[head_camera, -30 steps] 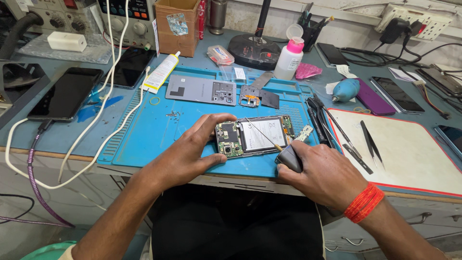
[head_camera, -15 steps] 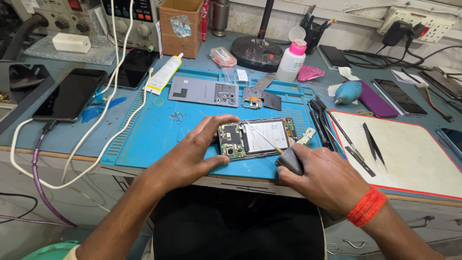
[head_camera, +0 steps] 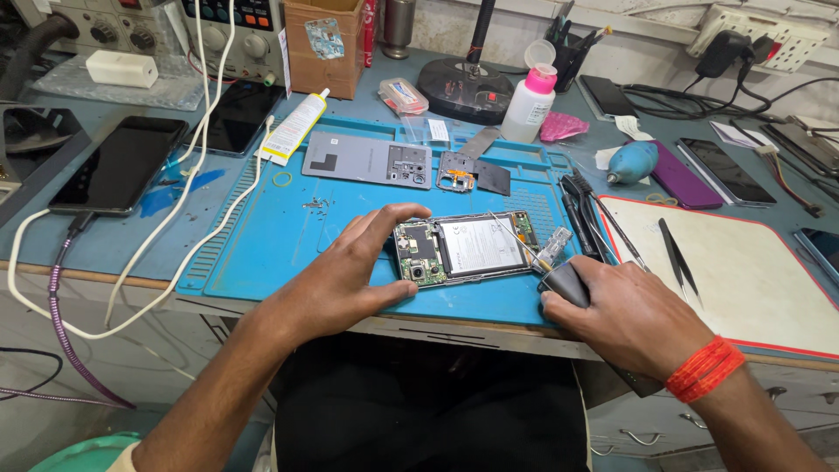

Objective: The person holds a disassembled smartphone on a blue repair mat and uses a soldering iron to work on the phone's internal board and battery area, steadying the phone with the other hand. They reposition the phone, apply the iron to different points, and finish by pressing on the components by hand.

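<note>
On the blue mat (head_camera: 262,253) at the front of the bench, an opened phone (head_camera: 463,249) lies flat with its back off, circuit board and pale battery showing. The left hand (head_camera: 345,275) cups its near-left corner, fingers spread and curved around the edge, steadying it rather than closing on it. The right hand (head_camera: 629,315) is wrapped tightly around the dark handle of a screwdriver (head_camera: 546,267), whose thin shaft slants up to the left, its tip over the right part of the phone near the battery's upper edge.

Judging from this, the step in hand is work on a small screw or connector inside the phone. The next move seems to call for a light, straight press with the tip, while the left hand keeps the phone from sliding.

Nearby lie the grey back cover (head_camera: 367,162), a small black bracket (head_camera: 472,173), loose screws (head_camera: 315,204), a glue tube (head_camera: 293,129), tweezers (head_camera: 677,258) on the white pad (head_camera: 752,297), and a pink-capped bottle (head_camera: 530,103).

Compared with the earlier frames, little differs: both hands keep the same hold, the phone sits where it was, and the view has only drifted slightly.
</note>
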